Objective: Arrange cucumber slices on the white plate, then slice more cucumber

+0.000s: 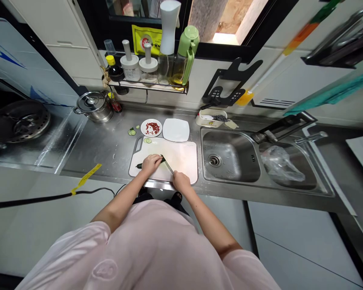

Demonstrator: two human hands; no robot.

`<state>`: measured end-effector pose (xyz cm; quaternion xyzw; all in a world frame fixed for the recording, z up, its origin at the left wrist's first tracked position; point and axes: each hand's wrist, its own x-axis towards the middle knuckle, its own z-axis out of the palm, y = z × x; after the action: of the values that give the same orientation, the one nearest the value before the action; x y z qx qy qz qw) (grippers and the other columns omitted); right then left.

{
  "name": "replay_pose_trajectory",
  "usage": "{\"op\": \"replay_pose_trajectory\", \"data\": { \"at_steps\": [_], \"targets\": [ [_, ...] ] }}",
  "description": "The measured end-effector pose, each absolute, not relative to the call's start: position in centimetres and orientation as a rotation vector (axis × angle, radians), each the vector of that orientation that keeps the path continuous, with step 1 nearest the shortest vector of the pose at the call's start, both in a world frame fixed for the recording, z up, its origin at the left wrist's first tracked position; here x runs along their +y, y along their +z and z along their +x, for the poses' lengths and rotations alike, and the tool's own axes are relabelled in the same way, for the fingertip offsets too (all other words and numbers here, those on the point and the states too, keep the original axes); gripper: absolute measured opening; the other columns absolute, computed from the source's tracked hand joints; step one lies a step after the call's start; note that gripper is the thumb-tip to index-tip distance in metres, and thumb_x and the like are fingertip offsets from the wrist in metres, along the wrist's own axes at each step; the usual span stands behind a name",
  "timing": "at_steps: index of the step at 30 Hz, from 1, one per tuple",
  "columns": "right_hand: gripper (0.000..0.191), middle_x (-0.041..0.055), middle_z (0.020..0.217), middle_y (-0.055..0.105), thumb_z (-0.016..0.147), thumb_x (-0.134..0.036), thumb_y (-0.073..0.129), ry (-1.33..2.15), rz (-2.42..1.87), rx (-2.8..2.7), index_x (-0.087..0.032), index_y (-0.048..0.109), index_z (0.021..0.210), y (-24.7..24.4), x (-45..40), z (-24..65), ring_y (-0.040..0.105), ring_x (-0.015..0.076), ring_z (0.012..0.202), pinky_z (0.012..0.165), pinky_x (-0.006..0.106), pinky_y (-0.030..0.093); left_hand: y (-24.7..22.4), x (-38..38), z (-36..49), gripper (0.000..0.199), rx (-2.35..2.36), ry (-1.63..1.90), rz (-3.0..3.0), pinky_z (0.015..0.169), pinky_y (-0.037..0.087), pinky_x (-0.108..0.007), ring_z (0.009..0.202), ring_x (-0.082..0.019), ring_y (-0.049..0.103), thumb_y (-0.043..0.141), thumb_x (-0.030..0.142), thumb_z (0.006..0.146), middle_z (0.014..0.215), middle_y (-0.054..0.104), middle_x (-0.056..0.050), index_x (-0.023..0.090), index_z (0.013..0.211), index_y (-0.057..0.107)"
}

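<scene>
On white cutting board [181, 155], left hand [151, 163] holding dark-green cucumber [139, 166]

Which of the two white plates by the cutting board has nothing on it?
The squarish plate, nearer the sink. The round plate holds chopped red pieces.

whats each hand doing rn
Left hand: closed over the dark green cucumber, pressing it on the white cutting board.
Right hand: closed around the handle of the knife.
</scene>
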<state>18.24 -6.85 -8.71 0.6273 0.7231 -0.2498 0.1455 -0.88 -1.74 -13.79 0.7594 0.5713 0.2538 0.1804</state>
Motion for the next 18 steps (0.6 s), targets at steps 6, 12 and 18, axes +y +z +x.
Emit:
{"op": "replay_pose_trajectory", "data": {
  "at_steps": [6, 12, 18],
  "targets": [
    [0.027, 0.0144, 0.098, 0.067, 0.094, -0.02, 0.034, -0.703, 1.807, 2.076, -0.015, 0.057, 0.107, -8.8, -7.2, 18.4, 0.065, 0.0242, 0.093, 0.073, 0.03, 0.044, -13.8, -1.7, -0.9, 0.021, 1.616, 0.715, 2.141, 0.088, 0.046, -0.029, 0.095, -0.016, 0.06, 0.05, 0.029, 0.09, 0.102, 0.068, -0.002, 0.025, 0.1, 0.068],
    [0.026, 0.0141, 0.1, 0.067, 0.094, -0.022, 0.036, -0.713, 1.805, 2.038, -0.017, 0.057, 0.108, -8.6, -7.4, 18.9, 0.064, 0.023, 0.094, 0.074, 0.03, 0.044, -13.7, -1.8, -0.8, 0.022, 1.63, 0.714, 2.125, 0.087, 0.046, -0.029, 0.095, -0.016, 0.06, 0.049, 0.029, 0.091, 0.101, 0.069, -0.002, 0.025, 0.101, 0.068],
    [0.028, 0.0131, 0.102, 0.066, 0.094, -0.025, 0.035, -0.725, 1.818, 2.052, -0.018, 0.059, 0.108, -8.8, -7.2, 19.6, 0.064, 0.0224, 0.095, 0.075, 0.029, 0.043, -13.5, -1.7, -0.8, 0.022, 1.64, 0.712, 2.127, 0.086, 0.046, -0.029, 0.095, -0.016, 0.06, 0.05, 0.03, 0.09, 0.1, 0.069, -0.003, 0.025, 0.101, 0.068]
  ]
}}
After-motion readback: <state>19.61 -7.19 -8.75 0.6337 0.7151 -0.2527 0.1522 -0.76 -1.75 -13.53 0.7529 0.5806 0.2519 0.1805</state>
